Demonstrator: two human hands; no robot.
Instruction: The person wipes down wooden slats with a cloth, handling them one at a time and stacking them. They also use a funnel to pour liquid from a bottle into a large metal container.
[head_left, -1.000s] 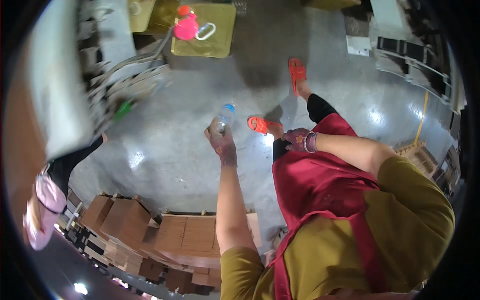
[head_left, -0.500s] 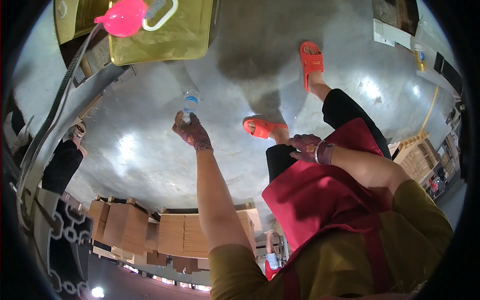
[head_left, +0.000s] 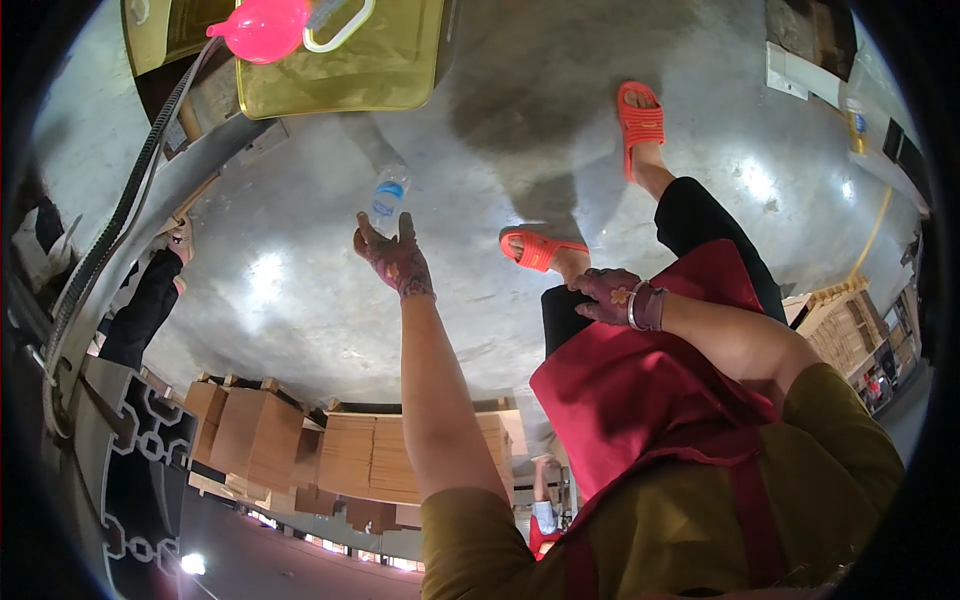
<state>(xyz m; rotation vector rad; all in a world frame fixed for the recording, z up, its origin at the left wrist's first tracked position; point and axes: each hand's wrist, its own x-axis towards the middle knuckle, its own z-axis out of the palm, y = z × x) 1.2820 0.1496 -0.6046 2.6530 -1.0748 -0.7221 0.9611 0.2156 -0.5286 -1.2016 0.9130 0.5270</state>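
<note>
My left hand, in a patterned fingerless-looking dark red glove, reaches out over the floor with thumb and fingers apart. Just beyond its fingertips is a clear plastic bottle with a blue label; whether they still touch I cannot tell. My right hand, gloved the same way and with a bracelet at the wrist, rests on my black-trousered knee beside the dark red apron. Its fingers lie loosely over the knee and no object shows in them.
A yellow metal can with a white handle and a pink funnel stands at the far left. A hose runs along a metal frame. Stacked cardboard sits on pallets. Another person's leg shows at left.
My left hand's fingers have spread from around the top of the bottle, and the bottle now leans or stands a little differently. The whole view has shifted slightly. My right hand stays on the knee.
</note>
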